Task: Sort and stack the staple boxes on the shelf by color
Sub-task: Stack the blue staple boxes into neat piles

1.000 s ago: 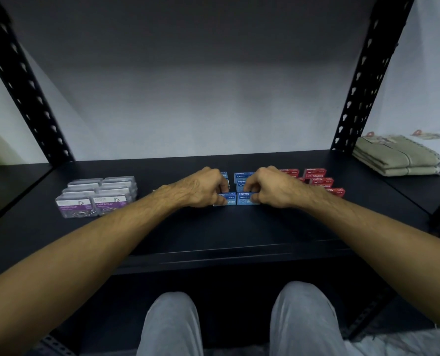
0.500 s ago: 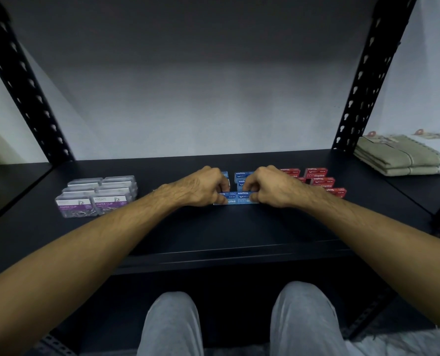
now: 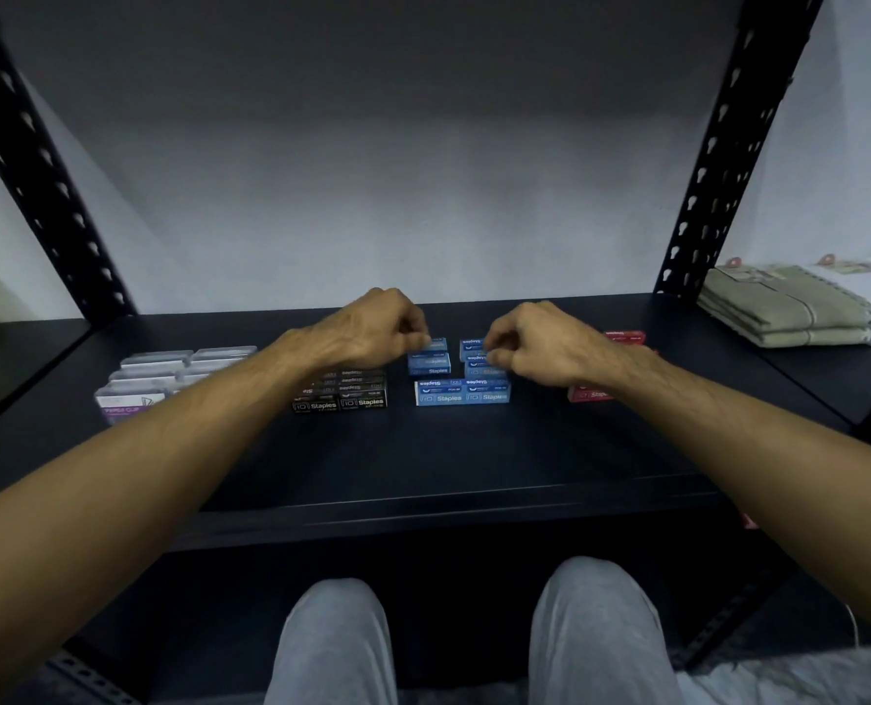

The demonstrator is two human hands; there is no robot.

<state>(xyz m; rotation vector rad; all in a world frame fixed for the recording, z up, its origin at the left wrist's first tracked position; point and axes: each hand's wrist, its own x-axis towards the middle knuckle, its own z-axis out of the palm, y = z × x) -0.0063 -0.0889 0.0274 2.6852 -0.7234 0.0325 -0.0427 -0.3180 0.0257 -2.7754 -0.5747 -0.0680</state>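
Note:
Blue staple boxes sit mid-shelf: a front pair [image 3: 461, 395] side by side, with a left stack [image 3: 429, 365] and a right stack [image 3: 476, 368] behind them. My left hand [image 3: 372, 330] has its fingers curled, and they pinch the top blue box of the left stack [image 3: 436, 343]. The fingertips of my right hand [image 3: 540, 348] pinch the top blue box of the right stack [image 3: 470, 344]. Black staple boxes [image 3: 343, 396] lie under my left wrist. Red staple boxes [image 3: 624, 337] lie partly hidden behind my right forearm.
Clear paper-clip boxes [image 3: 141, 394] stand at the shelf's left. Folded khaki cloth and papers [image 3: 784, 310] lie on the neighbouring shelf to the right. Black perforated uprights [image 3: 713, 160] frame the bay. The dark shelf front edge [image 3: 423, 506] is above my knees.
Both hands have left the front pair of blue boxes and moved back to the stacks behind. The black boxes under my left hand are now uncovered.

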